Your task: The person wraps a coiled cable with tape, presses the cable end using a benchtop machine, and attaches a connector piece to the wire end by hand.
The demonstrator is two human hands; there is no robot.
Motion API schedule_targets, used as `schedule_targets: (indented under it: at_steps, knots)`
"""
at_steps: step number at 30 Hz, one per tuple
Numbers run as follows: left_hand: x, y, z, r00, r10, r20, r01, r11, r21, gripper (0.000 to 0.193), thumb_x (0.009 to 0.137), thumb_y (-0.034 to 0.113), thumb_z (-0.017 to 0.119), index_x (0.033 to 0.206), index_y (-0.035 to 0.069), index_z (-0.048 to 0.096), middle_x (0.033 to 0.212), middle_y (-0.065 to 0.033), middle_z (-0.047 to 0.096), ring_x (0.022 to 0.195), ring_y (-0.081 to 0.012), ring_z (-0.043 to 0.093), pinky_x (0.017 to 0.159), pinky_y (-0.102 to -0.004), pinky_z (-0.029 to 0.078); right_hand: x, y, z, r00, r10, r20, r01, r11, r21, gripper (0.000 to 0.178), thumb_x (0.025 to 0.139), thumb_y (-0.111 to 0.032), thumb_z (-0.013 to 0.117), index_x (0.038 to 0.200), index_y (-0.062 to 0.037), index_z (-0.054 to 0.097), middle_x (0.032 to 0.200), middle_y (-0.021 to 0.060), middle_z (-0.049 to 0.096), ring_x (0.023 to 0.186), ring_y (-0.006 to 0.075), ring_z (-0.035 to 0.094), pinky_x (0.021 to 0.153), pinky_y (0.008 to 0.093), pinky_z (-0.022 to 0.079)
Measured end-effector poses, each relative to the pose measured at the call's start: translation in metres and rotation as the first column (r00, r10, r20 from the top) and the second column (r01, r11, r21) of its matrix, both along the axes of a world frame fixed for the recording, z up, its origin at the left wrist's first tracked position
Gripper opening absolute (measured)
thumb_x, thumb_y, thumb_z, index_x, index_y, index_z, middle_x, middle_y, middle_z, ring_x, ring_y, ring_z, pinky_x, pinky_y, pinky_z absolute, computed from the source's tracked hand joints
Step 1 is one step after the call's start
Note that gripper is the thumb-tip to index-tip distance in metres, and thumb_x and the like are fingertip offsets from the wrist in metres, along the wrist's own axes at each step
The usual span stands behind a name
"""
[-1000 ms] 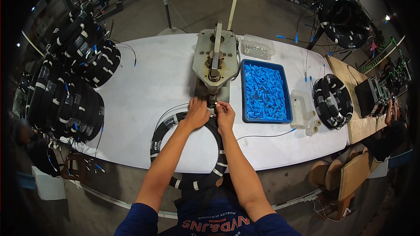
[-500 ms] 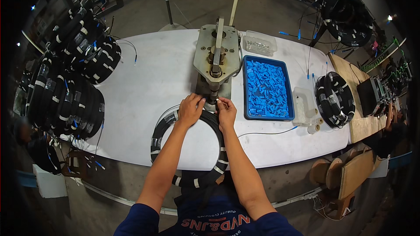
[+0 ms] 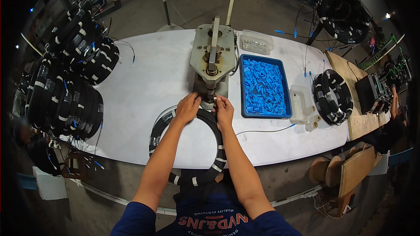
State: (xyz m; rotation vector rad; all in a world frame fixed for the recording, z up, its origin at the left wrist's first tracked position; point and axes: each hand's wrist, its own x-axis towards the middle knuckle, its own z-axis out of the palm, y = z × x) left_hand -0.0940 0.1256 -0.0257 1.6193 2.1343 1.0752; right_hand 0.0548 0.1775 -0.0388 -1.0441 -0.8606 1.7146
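A metal bench press with a long lever handle stands at the middle of the white table. My left hand is at the left of its lower tool, fingers closed; what they grip is hidden. Opposite it, my right hand pinches a small white piece close under the press ram. A taped coil of black cable lies beneath my forearms, partly over the table's near edge. From beside my right wrist, a thin black cable runs right to a blue connector.
A blue tray of many small blue parts sits right of the press, near clear plastic boxes and small spools. Black cable coils are heaped at the left; another coil lies right. Other people are at the far right and left edges.
The whole view has shifted slightly, with the table scene a little further left. My hands stay at the press, fingers nearly unchanged.
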Motion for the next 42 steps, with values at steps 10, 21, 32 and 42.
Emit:
schedule_targets:
  at_steps: [10,21,32,42]
  knots:
    - [0.007,-0.003,0.015,1.0,-0.01,0.019,0.011,0.998,-0.06,0.03,0.092,0.032,0.057,0.103,0.005,0.066,0.088,-0.0107,0.062,0.081,-0.0295,0.062,0.071,-0.0383,0.048,0.001,0.002,-0.004,0.999,-0.004,-0.039,0.004,1.0,0.014,0.016,0.096,-0.013,0.06,0.11,-0.0053,0.063,0.086,-0.0026,0.063,0.071,0.0043,0.054,0.056,0.0183,0.045]
    - [-0.002,-0.006,0.01,0.977,0.004,0.215,0.021,0.993,-0.115,0.032,0.089,0.032,0.061,0.11,0.007,0.065,0.087,-0.0107,0.068,0.078,-0.0216,0.064,0.073,-0.0339,0.049,0.0,-0.001,0.003,0.998,-0.023,-0.064,0.021,0.999,-0.025,0.015,0.095,-0.01,0.06,0.106,-0.0015,0.064,0.087,0.0003,0.064,0.072,0.0054,0.055,0.056,0.0189,0.047]
    - [-0.01,0.003,-0.005,0.921,-0.109,0.375,0.124,0.992,-0.017,0.016,0.095,0.009,0.057,0.107,0.002,0.064,0.093,-0.0061,0.071,0.087,-0.0112,0.064,0.077,-0.0257,0.048,0.006,0.002,-0.002,0.99,-0.03,-0.135,0.023,0.998,-0.053,0.021,0.094,-0.003,0.05,0.107,0.0017,0.066,0.097,0.0068,0.066,0.074,0.0086,0.057,0.059,0.021,0.052]
    - [-0.004,-0.001,0.007,0.931,-0.033,0.363,0.061,0.996,-0.065,0.017,0.095,0.012,0.057,0.107,0.003,0.064,0.09,-0.0066,0.072,0.083,-0.013,0.065,0.073,-0.0257,0.048,0.003,0.001,-0.002,0.995,-0.032,-0.093,0.028,0.999,-0.045,0.022,0.094,-0.003,0.05,0.109,0.0031,0.066,0.098,0.0079,0.066,0.073,0.0093,0.059,0.059,0.0215,0.053]
